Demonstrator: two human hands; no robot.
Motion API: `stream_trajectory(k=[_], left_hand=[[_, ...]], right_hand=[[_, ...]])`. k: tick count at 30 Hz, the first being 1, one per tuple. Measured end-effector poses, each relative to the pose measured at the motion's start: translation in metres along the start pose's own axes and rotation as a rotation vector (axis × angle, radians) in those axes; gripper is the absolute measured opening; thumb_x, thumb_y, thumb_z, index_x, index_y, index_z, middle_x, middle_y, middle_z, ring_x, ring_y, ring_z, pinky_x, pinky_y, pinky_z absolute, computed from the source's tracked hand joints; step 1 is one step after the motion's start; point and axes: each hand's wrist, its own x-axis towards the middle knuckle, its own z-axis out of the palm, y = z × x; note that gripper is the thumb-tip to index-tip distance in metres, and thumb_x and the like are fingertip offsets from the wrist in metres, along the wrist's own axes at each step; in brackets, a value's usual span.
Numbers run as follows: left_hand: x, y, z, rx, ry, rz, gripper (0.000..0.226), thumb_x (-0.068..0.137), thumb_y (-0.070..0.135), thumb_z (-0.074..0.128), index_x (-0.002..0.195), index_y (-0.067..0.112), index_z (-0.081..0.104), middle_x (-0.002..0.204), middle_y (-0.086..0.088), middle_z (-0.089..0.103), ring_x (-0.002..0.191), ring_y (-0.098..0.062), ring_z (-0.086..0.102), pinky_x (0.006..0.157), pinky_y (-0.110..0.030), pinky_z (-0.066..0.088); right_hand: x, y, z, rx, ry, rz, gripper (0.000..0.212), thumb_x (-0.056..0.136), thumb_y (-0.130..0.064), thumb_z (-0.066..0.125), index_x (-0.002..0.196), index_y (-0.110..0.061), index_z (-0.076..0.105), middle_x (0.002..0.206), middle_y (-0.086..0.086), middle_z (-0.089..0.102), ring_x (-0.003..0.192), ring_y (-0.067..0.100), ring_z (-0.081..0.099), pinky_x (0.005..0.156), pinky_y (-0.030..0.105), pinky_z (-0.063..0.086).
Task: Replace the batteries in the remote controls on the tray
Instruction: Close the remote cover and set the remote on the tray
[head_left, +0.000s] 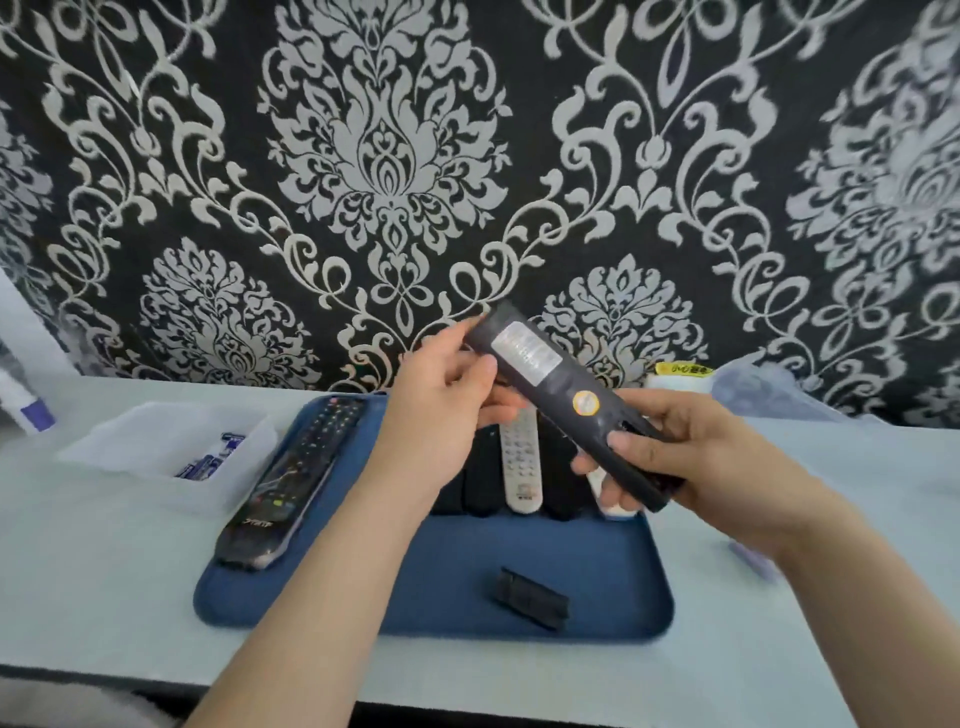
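Observation:
I hold a black remote (550, 379) back side up above the blue tray (436, 582). Its back shows a white label and a round orange sticker. My left hand (441, 400) grips its far end, and my right hand (675, 457) grips its near end, fingers curled round the battery bay. The loose black battery cover (530, 597) lies on the tray's near part. A long black remote (291, 478) lies along the tray's left edge. A white remote (521, 467) and other dark remotes lie at the tray's back, partly hidden by my hands.
A clear plastic box (166, 457) with several blue batteries stands left of the tray on the pale table. A patterned black-and-white cloth hangs behind. A bag and a yellow-labelled item (683, 370) sit at the back right. A small pale object (750, 556) lies right of the tray.

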Motion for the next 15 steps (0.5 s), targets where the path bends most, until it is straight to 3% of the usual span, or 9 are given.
stream_trajectory(k=[2,5,7,10,12,15], left_hand=[[0.005,-0.002,0.02,0.169,-0.096,0.041,0.037,0.099,0.004,0.046,0.133,0.016,0.053,0.092,0.005,0.071,0.076,-0.007,0.069,0.076,-0.027,0.058],[0.007,-0.013,0.063,0.491,-0.258,0.165,0.025,0.095,0.014,0.057,0.115,0.021,0.069,0.095,0.013,0.073,0.085,0.002,0.066,0.082,-0.022,0.053],[0.008,-0.023,0.091,0.671,-0.324,0.268,0.019,0.093,0.023,0.06,0.106,0.026,0.073,0.101,0.013,0.072,0.092,0.0,0.063,0.086,-0.021,0.048],[0.024,-0.04,0.134,0.853,-0.422,0.412,0.023,0.095,0.029,0.056,0.11,0.022,0.071,0.111,0.006,0.068,0.103,-0.012,0.058,0.09,-0.026,0.043],[0.035,-0.052,0.146,0.984,-0.494,0.416,0.025,0.095,0.034,0.053,0.106,0.02,0.072,0.111,0.002,0.064,0.106,-0.016,0.055,0.089,-0.03,0.042],[0.044,-0.061,0.157,1.2,-0.561,0.336,0.032,0.093,0.038,0.052,0.083,0.016,0.073,0.091,-0.003,0.067,0.095,-0.021,0.059,0.078,-0.033,0.045]], right_hand=[[-0.008,0.001,-0.022,-0.008,0.202,-0.076,0.024,0.088,-0.012,0.06,0.111,-0.007,0.064,0.088,0.018,0.074,0.059,0.022,0.063,0.053,0.026,0.049],[-0.026,0.008,-0.067,-0.025,0.445,-0.114,0.018,0.097,-0.001,0.052,0.109,-0.008,0.063,0.086,0.015,0.074,0.056,0.02,0.062,0.051,0.026,0.049],[-0.031,0.017,-0.089,-0.063,0.559,-0.107,0.017,0.097,0.0,0.052,0.107,-0.01,0.063,0.085,0.013,0.075,0.055,0.02,0.063,0.052,0.029,0.049],[-0.033,0.04,-0.112,-0.159,0.676,-0.091,0.016,0.095,-0.002,0.055,0.102,-0.014,0.062,0.08,0.009,0.074,0.057,0.019,0.065,0.053,0.03,0.044],[-0.028,0.053,-0.115,-0.319,0.704,-0.076,0.014,0.093,-0.007,0.056,0.098,-0.018,0.061,0.081,0.004,0.073,0.062,0.018,0.068,0.055,0.029,0.045],[-0.029,0.066,-0.122,-0.62,0.726,-0.052,0.003,0.091,-0.016,0.055,0.091,-0.019,0.057,0.077,-0.002,0.062,0.072,0.023,0.063,0.063,0.04,0.049]])
